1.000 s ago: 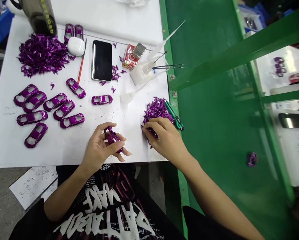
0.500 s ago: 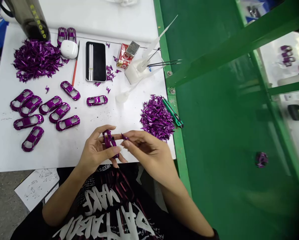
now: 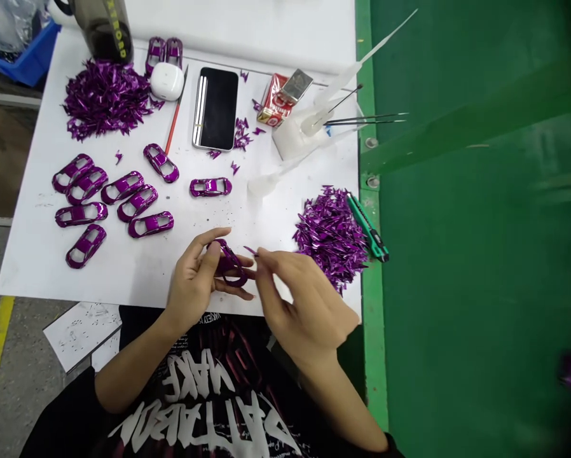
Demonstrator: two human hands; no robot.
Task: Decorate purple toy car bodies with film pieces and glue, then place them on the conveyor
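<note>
Two hands work close together above the front edge of a white table [image 3: 42, 270]. The left hand [image 3: 192, 277] is curled around a purple toy car shell [image 3: 229, 264], gripping it with thumb and fingers, the shell's long axis slanting from upper left to lower right. Just to its right, the right hand [image 3: 304, 305] has its fingertips [image 3: 266, 254] drawn together at a tiny purple sliver [image 3: 250, 250], too small to tell whether it is pinched. The right hand is nearer a heap of purple scraps [image 3: 330, 238], with a green craft knife [image 3: 367, 234] just beyond. Up and to the left lie more car shells [image 3: 151, 224], a second scrap heap [image 3: 105, 98] and a phone [image 3: 215, 108].
</note>
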